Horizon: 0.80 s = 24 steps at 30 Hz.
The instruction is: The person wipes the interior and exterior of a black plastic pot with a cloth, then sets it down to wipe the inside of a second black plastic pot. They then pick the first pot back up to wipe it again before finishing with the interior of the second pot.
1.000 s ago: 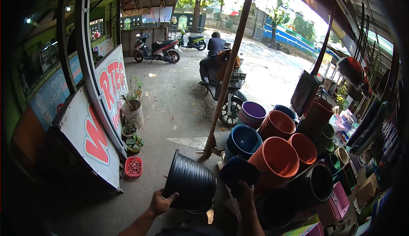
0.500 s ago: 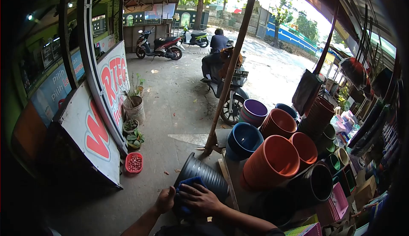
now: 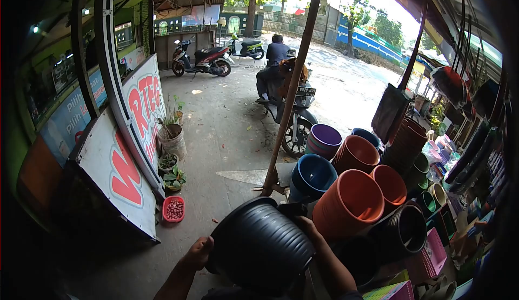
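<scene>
At the far left a blue banner (image 3: 75,110) hangs behind a dark post, and next to it stand white sign panels (image 3: 121,175) with large red lettering. Just to their right, a few potted plants (image 3: 173,136) line the concrete floor, with a red tray (image 3: 173,218) of small reddish pieces in front of them. Farther back, a red-and-black scooter (image 3: 203,62) is parked near a green one (image 3: 248,50). In the foreground, the left hand (image 3: 199,252) is closed over the rim of a black pot (image 3: 259,240), its thumb raised along the edge. The pot is tilted in front of the wearer's body, its ridged side facing up and its wide rim toward the left. Beyond it, a person in dark clothing (image 3: 274,62) sits on a motorbike (image 3: 303,117), partly behind a slanting wooden pole (image 3: 294,82). The right hand (image 3: 310,232) is at the pot's right side, beside a dark, shaded item; its fingers are hidden, so I cannot tell how they are set. Close by on the right stand blue buckets (image 3: 313,175), a purple bucket (image 3: 324,137), orange-red buckets (image 3: 351,202) and black buckets (image 3: 403,229), then a pink basket (image 3: 432,251).
</scene>
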Each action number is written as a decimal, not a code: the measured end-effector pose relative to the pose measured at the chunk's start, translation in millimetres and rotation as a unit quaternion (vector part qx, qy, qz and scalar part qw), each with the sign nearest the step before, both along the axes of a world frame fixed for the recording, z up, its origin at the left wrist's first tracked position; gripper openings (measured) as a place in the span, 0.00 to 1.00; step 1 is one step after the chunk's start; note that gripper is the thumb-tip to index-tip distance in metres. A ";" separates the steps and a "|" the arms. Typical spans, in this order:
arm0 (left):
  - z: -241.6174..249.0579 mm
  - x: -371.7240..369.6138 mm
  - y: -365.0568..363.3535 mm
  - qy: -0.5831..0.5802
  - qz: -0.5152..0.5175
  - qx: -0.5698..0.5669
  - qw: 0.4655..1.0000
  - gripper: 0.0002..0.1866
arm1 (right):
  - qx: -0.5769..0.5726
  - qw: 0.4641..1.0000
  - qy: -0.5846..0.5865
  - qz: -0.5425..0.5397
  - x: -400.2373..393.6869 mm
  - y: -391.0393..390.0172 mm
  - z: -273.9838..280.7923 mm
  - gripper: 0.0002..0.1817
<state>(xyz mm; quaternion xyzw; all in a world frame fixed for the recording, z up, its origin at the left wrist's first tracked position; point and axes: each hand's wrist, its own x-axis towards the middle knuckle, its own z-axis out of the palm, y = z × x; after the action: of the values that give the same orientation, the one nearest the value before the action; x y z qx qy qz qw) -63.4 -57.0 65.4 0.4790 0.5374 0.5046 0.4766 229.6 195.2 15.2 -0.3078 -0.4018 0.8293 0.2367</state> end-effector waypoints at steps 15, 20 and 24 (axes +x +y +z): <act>30.6 39.6 62.7 -0.505 0.235 0.088 0.826 0.37 | 0.028 0.976 -0.053 -0.210 -78.9 -178.8 -49.1 0.25; 9.1 34.6 65.7 -0.494 0.248 0.057 0.832 0.39 | 0.621 0.739 -0.234 -0.119 -84.5 -197.7 8.2 0.31; -10.3 36.7 54.6 -0.383 0.201 -0.012 0.901 0.42 | 0.769 0.559 -0.310 0.009 -99.3 -173.2 44.9 0.40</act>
<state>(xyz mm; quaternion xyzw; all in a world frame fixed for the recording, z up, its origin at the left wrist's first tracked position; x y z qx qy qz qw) -26.7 -2.4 55.1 0.1245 0.4048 0.7276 0.5397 130.3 22.0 60.1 -0.2435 -0.9385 0.0613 0.2369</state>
